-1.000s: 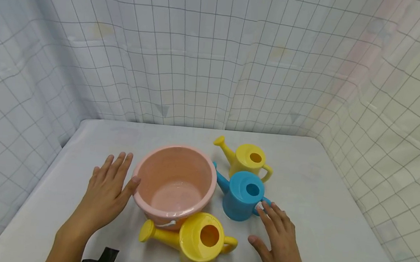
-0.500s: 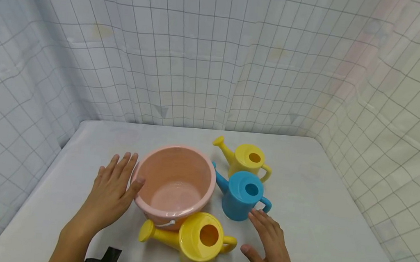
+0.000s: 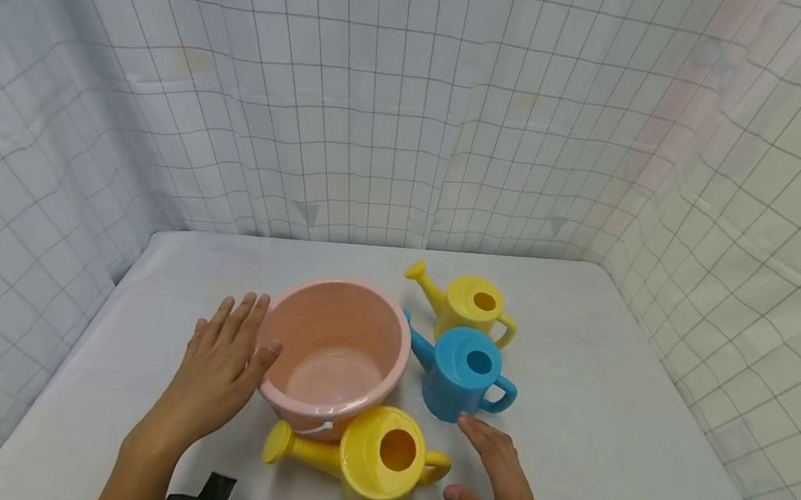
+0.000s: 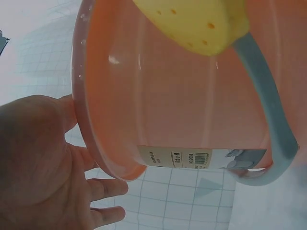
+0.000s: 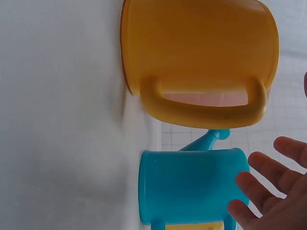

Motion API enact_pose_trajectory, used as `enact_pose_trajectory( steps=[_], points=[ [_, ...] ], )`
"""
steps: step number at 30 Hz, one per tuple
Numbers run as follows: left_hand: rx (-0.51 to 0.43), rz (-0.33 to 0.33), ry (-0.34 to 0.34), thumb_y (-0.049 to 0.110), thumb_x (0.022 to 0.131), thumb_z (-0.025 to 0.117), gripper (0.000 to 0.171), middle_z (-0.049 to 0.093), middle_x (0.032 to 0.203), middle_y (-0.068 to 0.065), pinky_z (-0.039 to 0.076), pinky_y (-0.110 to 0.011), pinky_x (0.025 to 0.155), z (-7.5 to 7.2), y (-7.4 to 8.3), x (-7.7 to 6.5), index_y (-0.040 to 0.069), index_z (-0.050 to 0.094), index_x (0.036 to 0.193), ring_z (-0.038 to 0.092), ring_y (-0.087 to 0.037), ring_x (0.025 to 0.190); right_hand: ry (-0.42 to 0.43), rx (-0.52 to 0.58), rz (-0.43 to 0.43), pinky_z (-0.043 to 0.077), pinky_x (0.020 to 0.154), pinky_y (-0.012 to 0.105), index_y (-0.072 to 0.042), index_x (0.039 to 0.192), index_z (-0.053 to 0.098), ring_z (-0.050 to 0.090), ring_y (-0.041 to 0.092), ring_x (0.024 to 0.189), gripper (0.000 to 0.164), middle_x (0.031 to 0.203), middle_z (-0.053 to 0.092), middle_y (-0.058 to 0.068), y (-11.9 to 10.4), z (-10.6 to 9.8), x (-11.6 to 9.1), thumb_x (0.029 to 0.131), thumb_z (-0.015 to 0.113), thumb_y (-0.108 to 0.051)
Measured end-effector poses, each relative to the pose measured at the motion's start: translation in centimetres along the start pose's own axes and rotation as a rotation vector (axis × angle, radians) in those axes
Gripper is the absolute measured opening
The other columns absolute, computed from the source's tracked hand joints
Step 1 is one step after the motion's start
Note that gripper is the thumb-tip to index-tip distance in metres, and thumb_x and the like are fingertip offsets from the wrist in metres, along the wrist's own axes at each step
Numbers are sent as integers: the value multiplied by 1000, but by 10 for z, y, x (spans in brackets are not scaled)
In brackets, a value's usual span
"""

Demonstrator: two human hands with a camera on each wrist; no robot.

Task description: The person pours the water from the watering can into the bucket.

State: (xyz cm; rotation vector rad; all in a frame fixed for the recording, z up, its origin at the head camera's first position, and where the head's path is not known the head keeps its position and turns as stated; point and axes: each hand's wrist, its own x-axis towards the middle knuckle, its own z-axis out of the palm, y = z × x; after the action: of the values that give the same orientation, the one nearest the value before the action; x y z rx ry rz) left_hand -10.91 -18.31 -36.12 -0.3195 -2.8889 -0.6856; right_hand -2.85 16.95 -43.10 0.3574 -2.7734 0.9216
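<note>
A pink bucket [image 3: 336, 347] stands upright in the middle of the table. My left hand [image 3: 210, 376] lies along its left side with straight fingers, the thumb over the rim; in the left wrist view the thumb appears to touch the rim. In front of the bucket is a yellow watering can [image 3: 384, 461], its spout pointing left. My right hand [image 3: 502, 478] hovers right of that can's handle, fingers loosely extended and holding nothing. Just beyond the fingertips stands a blue watering can [image 3: 461, 372]. Behind it is another yellow watering can [image 3: 470, 302].
A black strap [image 3: 201, 495] shows by the left forearm. White cloth covers the table [image 3: 613, 424], and gridded curtains [image 3: 397, 108] hang around its back and sides. The bucket's grey handle [image 4: 268, 96] hangs down its near side, beside a printed label [image 4: 192, 157].
My right hand has drawn left and back toward me, away from the blue watering can's handle. My left hand has slid slightly right over the bucket's rim. The cans stay in place.
</note>
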Motion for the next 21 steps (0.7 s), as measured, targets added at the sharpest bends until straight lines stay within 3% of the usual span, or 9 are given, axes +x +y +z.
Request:
enact_pose_trajectory(
  steps=[4,9,21],
  points=[
    [-3,-1,-9,49,100,33,68,14,158,-19,-1,-66,112,0,1,0,17,7,153,2,-42,146,-49,55,52,50,95,41,-42,143,31,44,7,126,78,144,46,-11,-4,1,-1,79,74,-35],
    [-1,-6,-10,49,100,34,68,14,158,-19,0,-67,112,1,3,1,17,8,153,2,-42,146,-113,129,99,50,96,42,-44,141,31,46,11,126,74,143,44,-14,-8,4,-1,80,71,-41],
    [-15,-2,-26,49,100,32,67,13,158,-19,-2,-66,112,5,4,2,17,8,153,1,-41,146,-243,216,74,48,96,45,-35,140,35,50,21,121,65,139,47,-5,-9,10,-2,84,65,-45]
  ],
)
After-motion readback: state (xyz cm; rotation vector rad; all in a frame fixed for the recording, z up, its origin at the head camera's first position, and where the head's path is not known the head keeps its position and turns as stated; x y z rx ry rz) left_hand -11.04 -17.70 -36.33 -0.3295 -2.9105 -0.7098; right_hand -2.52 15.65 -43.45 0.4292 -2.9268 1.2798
